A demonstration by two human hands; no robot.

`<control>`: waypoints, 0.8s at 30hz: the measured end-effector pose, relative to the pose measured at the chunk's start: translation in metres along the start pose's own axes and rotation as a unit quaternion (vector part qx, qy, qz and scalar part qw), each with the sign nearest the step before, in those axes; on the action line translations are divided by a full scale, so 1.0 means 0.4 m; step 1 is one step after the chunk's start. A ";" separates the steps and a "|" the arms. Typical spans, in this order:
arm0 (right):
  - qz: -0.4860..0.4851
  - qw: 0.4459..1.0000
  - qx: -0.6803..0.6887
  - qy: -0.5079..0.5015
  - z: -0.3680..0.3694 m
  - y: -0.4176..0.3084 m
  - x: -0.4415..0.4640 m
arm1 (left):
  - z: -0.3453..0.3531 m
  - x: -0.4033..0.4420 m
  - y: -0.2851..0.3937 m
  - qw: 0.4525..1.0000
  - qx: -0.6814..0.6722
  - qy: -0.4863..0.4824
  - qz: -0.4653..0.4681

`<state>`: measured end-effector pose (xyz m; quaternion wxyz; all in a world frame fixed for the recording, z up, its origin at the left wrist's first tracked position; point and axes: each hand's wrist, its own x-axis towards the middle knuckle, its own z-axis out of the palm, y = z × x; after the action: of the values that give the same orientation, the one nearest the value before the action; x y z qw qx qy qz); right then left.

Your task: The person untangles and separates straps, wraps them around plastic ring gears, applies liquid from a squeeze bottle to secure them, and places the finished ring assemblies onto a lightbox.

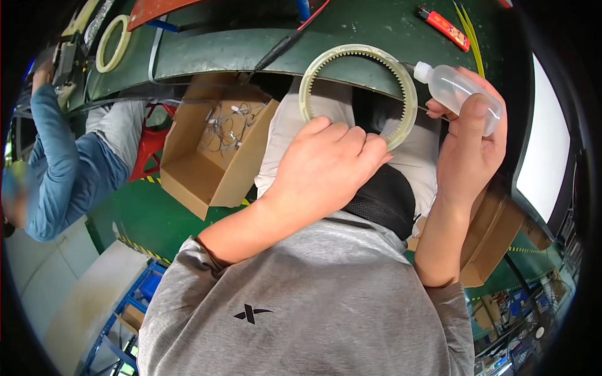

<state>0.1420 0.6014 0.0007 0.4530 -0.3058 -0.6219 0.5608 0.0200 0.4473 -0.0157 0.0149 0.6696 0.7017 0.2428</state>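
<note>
Workshop or factory floor. Green desk (213,53) with scuffed top, toothed ring (307,81) at its edge, cardboard box (194,163) of wire-like parts beside it. Yellow-black striped tape (141,249) on green floor (119,213), blue-framed rack (147,282), co-worker (69,153) seated alongside.

Bottle (449,86) right of gear ring (411,94); lighter (444,29) behind on table (370,19); cables (233,128) in box (244,166).

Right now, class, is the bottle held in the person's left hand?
No, the right hand holds the bottle, while the left hand grips the toothed ring.
</note>
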 end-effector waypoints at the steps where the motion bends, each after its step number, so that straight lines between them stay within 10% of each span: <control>1: -0.003 1.000 -0.002 0.001 0.001 0.003 0.000 | 0.002 0.000 0.000 1.000 0.001 0.000 0.000; 24: -0.006 1.000 0.026 0.005 -0.042 -0.011 0.009 | 0.006 -0.006 0.002 1.000 0.004 -0.002 -0.004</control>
<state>0.1563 0.6106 0.0051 0.4668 -0.2931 -0.6066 0.5729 0.0220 0.4458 -0.0182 0.0149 0.6676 0.7052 0.2383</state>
